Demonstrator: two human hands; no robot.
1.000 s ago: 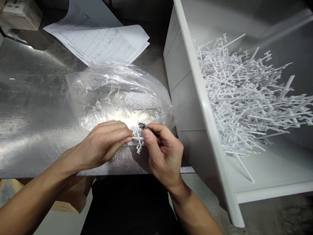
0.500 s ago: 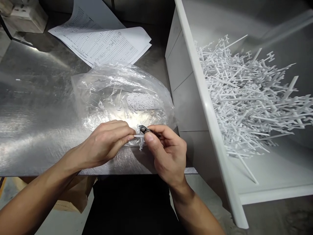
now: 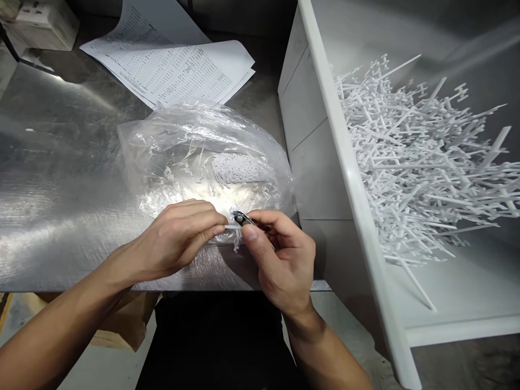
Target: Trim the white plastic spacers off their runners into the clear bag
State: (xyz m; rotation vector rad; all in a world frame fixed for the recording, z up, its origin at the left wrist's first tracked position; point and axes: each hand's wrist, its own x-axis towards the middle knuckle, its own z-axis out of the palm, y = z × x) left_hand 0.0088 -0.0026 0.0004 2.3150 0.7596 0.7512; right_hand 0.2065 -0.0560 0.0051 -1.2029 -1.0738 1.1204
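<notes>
Between finger and thumb, my left hand (image 3: pixel 189 230) pinches one end of a white plastic sprue (image 3: pixel 232 227), which has short branches hanging down. My right hand (image 3: pixel 280 254) is closed around small metal nippers (image 3: pixel 244 218), their jaws pointing left just above the sprue. My right thumb lies close to the sprue's other end. Below and beyond both hands is a clear plastic bag (image 3: pixel 190 122), lying open with many tiny pale parts (image 3: pixel 235 168) inside. Fingers cover most of the nippers' handles.
A large light-grey bin (image 3: pixel 345 179) stands at the right, heaped with white sprues (image 3: pixel 426 173). Printed sheets (image 3: pixel 174 70) lie behind the bag on the metal table (image 3: pixel 52 179). A pale box (image 3: pixel 46 27) sits far left. Under the table edge is a cardboard box (image 3: pixel 124 322).
Both hands stay nearly in place, with the nippers still at the sprue. The bin appears slightly farther right in the view.
</notes>
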